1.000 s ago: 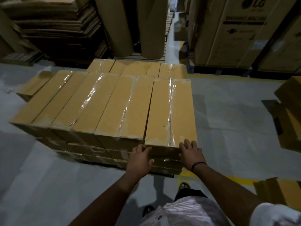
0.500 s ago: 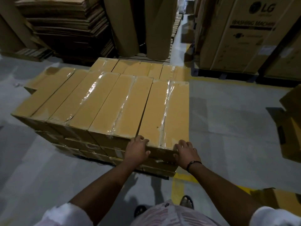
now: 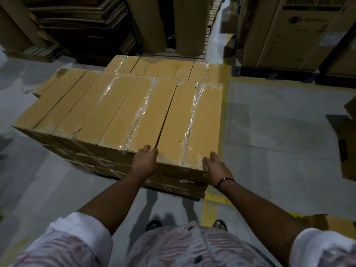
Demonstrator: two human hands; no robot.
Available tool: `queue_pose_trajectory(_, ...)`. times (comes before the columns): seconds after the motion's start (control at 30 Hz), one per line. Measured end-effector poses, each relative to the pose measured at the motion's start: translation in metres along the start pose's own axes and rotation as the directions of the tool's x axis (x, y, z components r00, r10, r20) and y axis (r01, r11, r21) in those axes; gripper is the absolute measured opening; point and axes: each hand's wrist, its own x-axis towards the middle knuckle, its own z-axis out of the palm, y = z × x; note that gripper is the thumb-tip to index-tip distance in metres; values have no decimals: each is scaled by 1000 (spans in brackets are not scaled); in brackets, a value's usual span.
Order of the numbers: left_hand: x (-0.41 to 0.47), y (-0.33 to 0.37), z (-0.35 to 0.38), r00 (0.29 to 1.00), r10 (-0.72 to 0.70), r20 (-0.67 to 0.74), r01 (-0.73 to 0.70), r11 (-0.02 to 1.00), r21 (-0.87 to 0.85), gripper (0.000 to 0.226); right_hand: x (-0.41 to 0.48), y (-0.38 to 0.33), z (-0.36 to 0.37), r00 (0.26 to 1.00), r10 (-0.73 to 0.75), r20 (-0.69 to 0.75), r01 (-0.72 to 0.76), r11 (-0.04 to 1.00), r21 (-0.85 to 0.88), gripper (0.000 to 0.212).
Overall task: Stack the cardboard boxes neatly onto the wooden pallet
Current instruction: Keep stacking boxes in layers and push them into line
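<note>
Long tape-sealed cardboard boxes lie side by side in layers, forming a stack. Only a dark sliver of the pallet shows under the stack's near edge. The rightmost top box has its near end toward me. My left hand grips that end's left corner, with the fingers curled over the top edge at the gap to the neighbouring box. Around the right near corner wraps my right hand, thumb on the end face and fingers along the right side.
A second row of boxes lies behind the front row. Brown paper rolls and flat cardboard piles stand beyond. A large printed carton stands at back right. Loose boxes sit on the right. Yellow floor lines run beside the stack.
My right hand slid from the box's top edge to its right near corner. My left hand rose from the end face to hook over the top edge. The view drew closer.
</note>
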Motion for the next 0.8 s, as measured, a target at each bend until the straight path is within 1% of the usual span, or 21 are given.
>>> queue_pose_trajectory(0.07, 3, -8, 4, 1000, 28, 5, -28, 1000, 5, 66, 2, -4, 0, 999, 29, -24, -28, 999, 34, 65)
queue_pose_trajectory(0.13, 7, -17, 7, 996, 85, 18, -86, 995, 48, 74, -1, -9, 3, 993, 115, -20, -113, 989, 93, 61)
queue_pose_trajectory(0.2, 8, -27, 10, 991, 129, 18, -130, 988, 78, 75, -2, -14, 9, 981, 191, -36, -183, 970, 160, 56)
queue_pose_trajectory(0.33, 18, -42, 10, 975, 221, -21, -219, 973, 77, 75, -1, -23, 20, 958, 277, -71, -254, 938, 235, 61)
queue_pose_trajectory(0.4, 23, -49, 11, 967, 255, -18, -253, 964, 78, 77, -3, -27, 23, 940, 330, -81, -297, 914, 277, 61)
queue_pose_trajectory(0.5, 25, -57, 14, 958, 283, -31, -281, 958, 62, 78, -8, -32, 26, 921, 384, -74, -340, 880, 331, 63)
queue_pose_trajectory(0.6, 29, -62, 16, 950, 303, -78, -299, 953, 51, 75, -10, -36, 23, 906, 416, -75, -364, 858, 361, 62)
queue_pose_trajectory(0.8, 33, -64, 21, 945, 304, -124, -300, 953, 49, 70, -12, -45, 28, 884, 462, -65, -395, 816, 422, 66)
